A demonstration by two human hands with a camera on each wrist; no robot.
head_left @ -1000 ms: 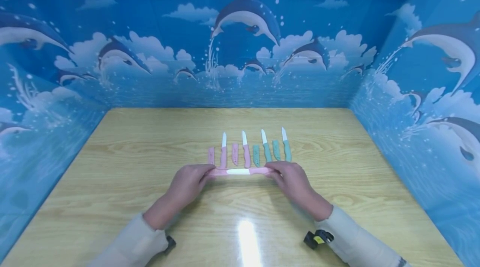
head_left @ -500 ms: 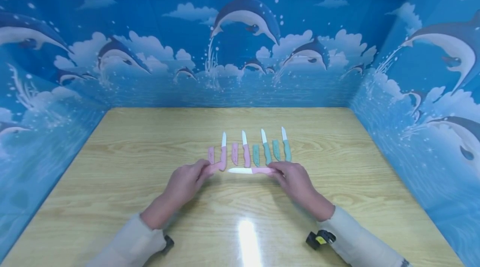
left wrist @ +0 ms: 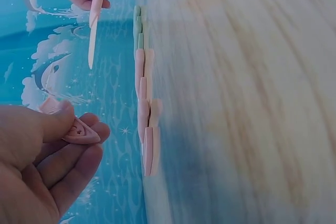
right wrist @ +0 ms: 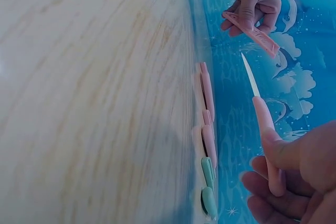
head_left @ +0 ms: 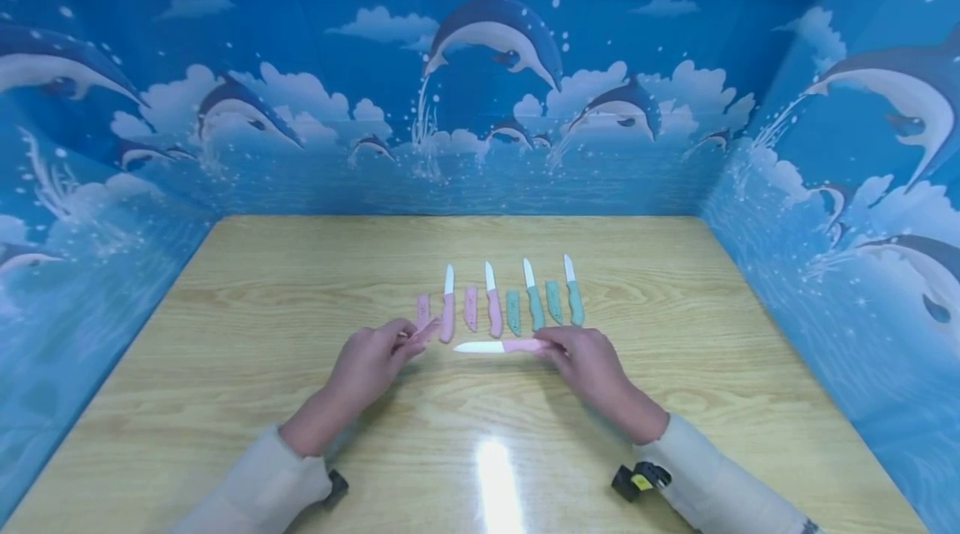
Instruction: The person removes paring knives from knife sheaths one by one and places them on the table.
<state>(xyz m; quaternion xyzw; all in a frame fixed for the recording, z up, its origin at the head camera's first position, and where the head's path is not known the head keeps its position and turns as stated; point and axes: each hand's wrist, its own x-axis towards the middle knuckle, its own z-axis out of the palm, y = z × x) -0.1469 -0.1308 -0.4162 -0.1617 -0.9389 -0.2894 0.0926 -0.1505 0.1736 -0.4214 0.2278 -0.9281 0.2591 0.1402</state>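
Note:
My right hand (head_left: 583, 357) grips the pink handle of a small knife (head_left: 498, 346), whose bare white blade points left just above the wooden table (head_left: 247, 334). My left hand (head_left: 372, 361) pinches the pink sheath (head_left: 424, 331), a short gap away from the blade tip. In the right wrist view the knife (right wrist: 265, 124) runs from my fingers (right wrist: 294, 171) toward the sheath (right wrist: 252, 31). The left wrist view shows the sheath (left wrist: 77, 130) between thumb and fingers, with the knife (left wrist: 93, 27) beyond it.
Behind my hands lies a row of pink knives (head_left: 447, 306), pink sheaths (head_left: 470, 308), teal sheaths (head_left: 513, 311) and teal knives (head_left: 573, 294), blades pointing away. Blue dolphin-print walls (head_left: 480, 101) close off three sides of the table.
The pink sheath has come off the blade. My left hand drew it away to the left, and the knife in my right hand now shows its whole white blade.

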